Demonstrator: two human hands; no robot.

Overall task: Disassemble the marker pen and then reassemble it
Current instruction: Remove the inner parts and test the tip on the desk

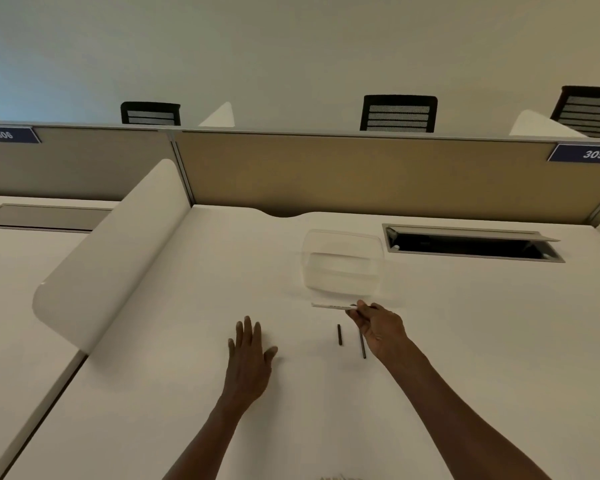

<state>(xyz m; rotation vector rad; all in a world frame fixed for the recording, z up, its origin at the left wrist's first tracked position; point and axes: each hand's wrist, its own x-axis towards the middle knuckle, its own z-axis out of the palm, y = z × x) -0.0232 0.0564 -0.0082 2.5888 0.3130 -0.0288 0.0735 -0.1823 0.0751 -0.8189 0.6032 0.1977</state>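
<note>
Item: marker pen, in parts, on a white bench (pixel 187 341).

Marker barrel (pixel 331 306): white, slim, lying crosswise just in front of a clear plastic container (pixel 343 261). Its right end is pinched between the fingertips of the right hand (pixel 383 329); its left end points toward the middle of the bench. Whether the barrel rests on the surface or is lifted slightly off it cannot be told.

Short dark piece (pixel 340 335): lies lengthwise on the bench, just left of the right hand, not touched by it.

Long thin dark rod (pixel 363 346): lies lengthwise on the bench, right beside the short piece, its right side at the edge of the right hand and partly hidden by it. Contact cannot be told.

Left hand (pixel 250 358): flat on the bench, palm down, fingers straight and slightly spread, holding nothing. It lies well to the left of all the pen parts.

Right hand: fingers curled, clamped on the barrel's end, forearm reaching in from the lower right.

Surroundings: clear plastic container, behind the barrel. A cable hatch (pixel 471 242) with its lid raised is set into the bench to the container's right. A white curved divider (pixel 111 251) stands on the left edge. A tan partition panel (pixel 361 171) runs along the back, with a blue label (pixel 589 154) reading 305. Black mesh chair backs (pixel 398 114) show above it.
</note>
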